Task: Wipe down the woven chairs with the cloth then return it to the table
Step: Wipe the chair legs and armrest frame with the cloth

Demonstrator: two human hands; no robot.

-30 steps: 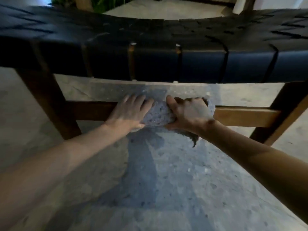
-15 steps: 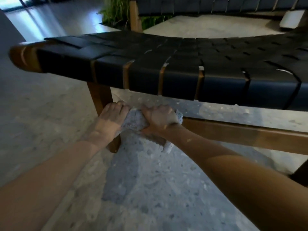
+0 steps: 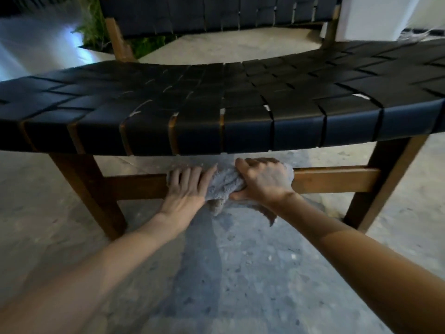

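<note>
A woven chair seat of black straps spans the view on a brown wooden frame. Below it runs a wooden crossbar between the legs. A grey cloth is bunched on the middle of the crossbar. My right hand grips the cloth, fingers curled over the bar. My left hand lies flat with fingers together, pressing the cloth's left part against the bar. A cloth corner hangs below my right wrist.
A second woven chair stands behind, with green plants at the back left. The left leg and right leg frame the crossbar. Speckled stone floor lies below. A white wall is at the far right.
Both hands slid with the cloth along the crossbar: left toward the left leg half a second ago, then back right to the middle. The view has shifted with my head.
</note>
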